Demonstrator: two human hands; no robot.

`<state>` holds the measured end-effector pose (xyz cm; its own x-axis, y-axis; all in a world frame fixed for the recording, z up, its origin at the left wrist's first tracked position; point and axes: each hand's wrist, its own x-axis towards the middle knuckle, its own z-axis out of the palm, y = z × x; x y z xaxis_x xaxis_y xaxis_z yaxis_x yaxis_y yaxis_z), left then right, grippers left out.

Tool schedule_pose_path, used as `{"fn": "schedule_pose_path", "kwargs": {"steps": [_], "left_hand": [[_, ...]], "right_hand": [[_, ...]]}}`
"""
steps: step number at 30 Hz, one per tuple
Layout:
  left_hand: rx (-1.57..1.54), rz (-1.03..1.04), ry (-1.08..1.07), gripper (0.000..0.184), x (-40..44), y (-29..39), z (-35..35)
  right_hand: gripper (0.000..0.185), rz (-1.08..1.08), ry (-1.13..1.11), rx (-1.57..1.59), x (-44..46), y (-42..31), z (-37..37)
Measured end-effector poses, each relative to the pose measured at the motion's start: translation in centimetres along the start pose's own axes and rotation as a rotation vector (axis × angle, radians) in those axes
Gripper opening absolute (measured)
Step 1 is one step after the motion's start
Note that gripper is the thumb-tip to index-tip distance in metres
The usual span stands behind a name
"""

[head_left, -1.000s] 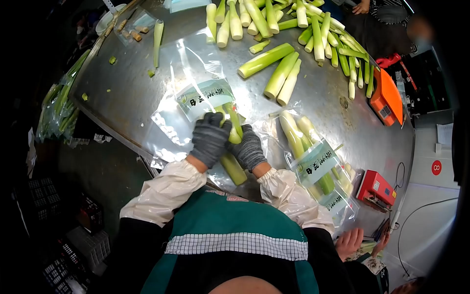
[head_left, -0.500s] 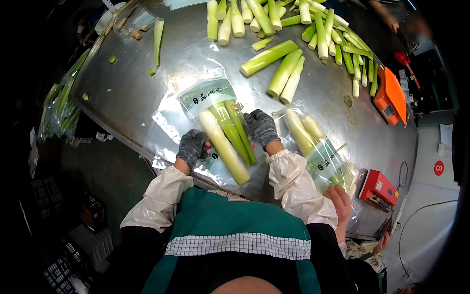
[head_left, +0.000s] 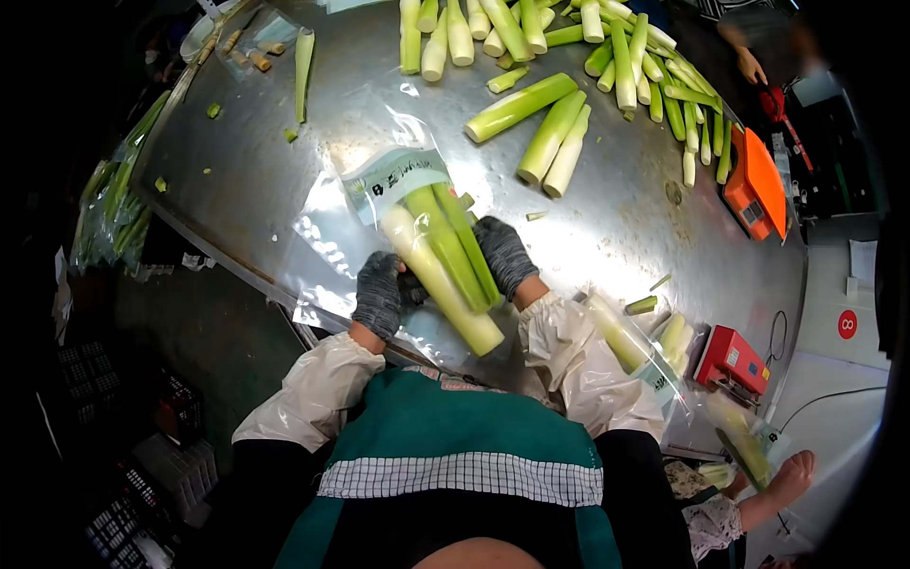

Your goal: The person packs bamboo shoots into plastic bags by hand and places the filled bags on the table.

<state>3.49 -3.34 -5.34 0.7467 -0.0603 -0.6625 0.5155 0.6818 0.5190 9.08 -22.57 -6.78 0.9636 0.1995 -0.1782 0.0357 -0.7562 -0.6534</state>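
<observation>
A clear printed bag (head_left: 398, 175) in the middle holds several peeled green and white stalks (head_left: 441, 266), whose lower ends stick out toward my apron. My left hand (head_left: 381, 292), in a grey glove, is closed round the bag's left edge beside the pale stalk. On the other side my right hand (head_left: 504, 254), gloved too, has its fingers curled at the bag's right edge, next to the green stalks. Under the bag lie more flat clear bags (head_left: 327, 223) on the metal table.
Three loose stalks (head_left: 550, 137) lie beyond my right hand, before a large stalk pile (head_left: 626, 66). At right are an orange scale (head_left: 754, 180), a red device (head_left: 732, 360) and filled bags (head_left: 616, 332). A co-worker's bare hand (head_left: 794, 474) holds a bag at lower right.
The stalks and their bag are lifted and tilted between my hands, which have moved apart from their earlier place together. A co-worker has taken a filled bag off to the lower right.
</observation>
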Motion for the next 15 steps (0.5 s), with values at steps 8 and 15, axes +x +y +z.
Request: {"fn": "schedule_pose_path", "kwargs": {"steps": [8, 15], "left_hand": [[-0.24, -0.013, -0.322, 0.017, -4.5, 10.6, 2.8], [-0.277, -0.003, -0.768, 0.02, -7.6, 16.2, 7.2]], "right_hand": [[0.014, -0.495, 0.199, 0.189, 1.9, -3.2, -4.5], [0.008, 0.117, -0.047, 1.366, -1.6, -14.0, -13.8]]}}
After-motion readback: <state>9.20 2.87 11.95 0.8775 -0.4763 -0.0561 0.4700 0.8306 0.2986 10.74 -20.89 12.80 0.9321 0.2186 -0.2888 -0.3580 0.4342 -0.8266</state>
